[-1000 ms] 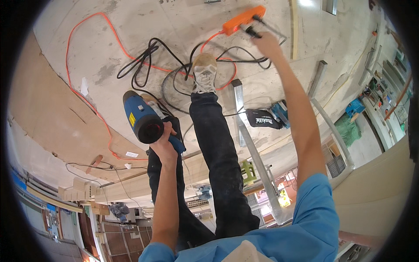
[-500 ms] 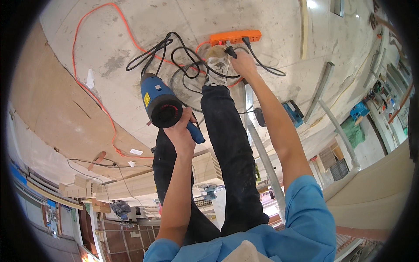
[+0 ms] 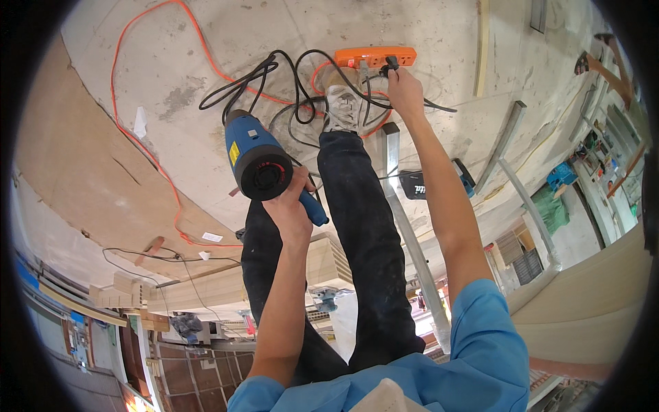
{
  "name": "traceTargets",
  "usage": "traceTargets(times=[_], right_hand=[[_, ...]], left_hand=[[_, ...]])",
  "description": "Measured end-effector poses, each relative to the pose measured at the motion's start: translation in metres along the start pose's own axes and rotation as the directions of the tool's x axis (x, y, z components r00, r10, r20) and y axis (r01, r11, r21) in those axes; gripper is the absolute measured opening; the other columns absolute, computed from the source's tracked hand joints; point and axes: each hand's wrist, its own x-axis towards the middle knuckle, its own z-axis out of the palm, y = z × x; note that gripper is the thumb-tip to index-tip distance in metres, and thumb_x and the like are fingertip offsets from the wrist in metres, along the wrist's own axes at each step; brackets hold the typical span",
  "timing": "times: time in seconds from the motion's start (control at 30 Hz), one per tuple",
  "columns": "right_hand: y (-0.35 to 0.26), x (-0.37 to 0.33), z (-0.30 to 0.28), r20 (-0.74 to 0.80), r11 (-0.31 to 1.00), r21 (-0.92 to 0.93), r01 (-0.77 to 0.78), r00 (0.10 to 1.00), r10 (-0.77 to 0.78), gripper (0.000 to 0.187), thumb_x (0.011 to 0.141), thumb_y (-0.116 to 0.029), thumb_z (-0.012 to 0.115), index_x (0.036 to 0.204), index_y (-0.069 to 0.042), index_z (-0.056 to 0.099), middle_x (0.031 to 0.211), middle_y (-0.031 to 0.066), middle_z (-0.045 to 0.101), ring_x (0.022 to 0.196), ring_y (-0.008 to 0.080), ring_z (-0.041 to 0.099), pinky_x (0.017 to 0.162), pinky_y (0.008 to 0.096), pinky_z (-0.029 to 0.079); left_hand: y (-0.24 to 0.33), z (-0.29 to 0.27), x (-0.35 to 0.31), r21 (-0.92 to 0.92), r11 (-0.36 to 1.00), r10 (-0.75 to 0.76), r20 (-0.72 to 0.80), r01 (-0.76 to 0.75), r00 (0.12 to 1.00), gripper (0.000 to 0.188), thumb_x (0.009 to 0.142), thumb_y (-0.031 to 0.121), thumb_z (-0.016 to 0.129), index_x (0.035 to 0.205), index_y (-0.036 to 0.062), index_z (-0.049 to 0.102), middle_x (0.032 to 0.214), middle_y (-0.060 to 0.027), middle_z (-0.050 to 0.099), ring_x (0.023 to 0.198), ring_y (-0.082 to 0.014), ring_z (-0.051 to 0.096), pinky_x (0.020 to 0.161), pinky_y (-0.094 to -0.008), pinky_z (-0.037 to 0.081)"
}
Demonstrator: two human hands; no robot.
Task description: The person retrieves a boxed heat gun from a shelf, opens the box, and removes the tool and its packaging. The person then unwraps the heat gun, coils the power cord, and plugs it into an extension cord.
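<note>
My left hand is wrapped round the handle of a blue heat gun, whose black vented rear end faces up at me. Its nozzle end points away, toward the floor. My right hand is closed on a black plug at the sockets of an orange power strip. Another dark plug shape sits close beside it, partly hidden; whether the held plug is seated I cannot tell. A black cord lies in loops between the heat gun and the strip.
My shoe stands right against the strip, among the cords. An orange cord curves over the floor at left. A metal bar runs beside my leg, near a black and blue tool. Another person's leg shows at far right.
My right hand has moved right and up along the power strip with the black plug, away from above my shoe. The heat gun has shifted slightly right in view, still in my left hand.
</note>
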Motion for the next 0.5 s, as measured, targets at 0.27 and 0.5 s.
traceTargets(times=[0.27, 0.5], right_hand=[[-0.014, 0.003, 0.027, -0.057, 0.987, -0.154, 0.052, 0.996, -0.062, 0.024, 0.099, -0.022, 0.057, 0.100, 0.002, 0.059, 0.088, 0.0247, 0.070, 0.087, 0.0435, 0.070, 0.078, 0.0530, 0.054], [-0.022, 0.014, 0.035, -0.080, 0.973, -0.224, 0.061, 0.994, -0.081, 0.019, 0.095, -0.018, 0.059, 0.097, 0.001, 0.059, 0.086, 0.0217, 0.070, 0.085, 0.0408, 0.071, 0.077, 0.0505, 0.056]], left_hand=[[0.004, 0.001, 0.003, 0.030, 1.000, 0.004, -0.005, -0.004, 1.000, 0.020, 0.082, 0.004, 0.067, 0.099, 0.0008, 0.056, 0.076, -0.0071, 0.056, 0.062, -0.0183, 0.057, 0.060, -0.0314, 0.046], [0.016, 0.002, 0.002, 0.094, 0.995, -0.047, 0.012, 0.045, 0.999, 0.022, 0.082, 0.006, 0.067, 0.100, -0.0008, 0.056, 0.080, -0.0074, 0.056, 0.062, -0.0184, 0.058, 0.062, -0.0316, 0.047]])
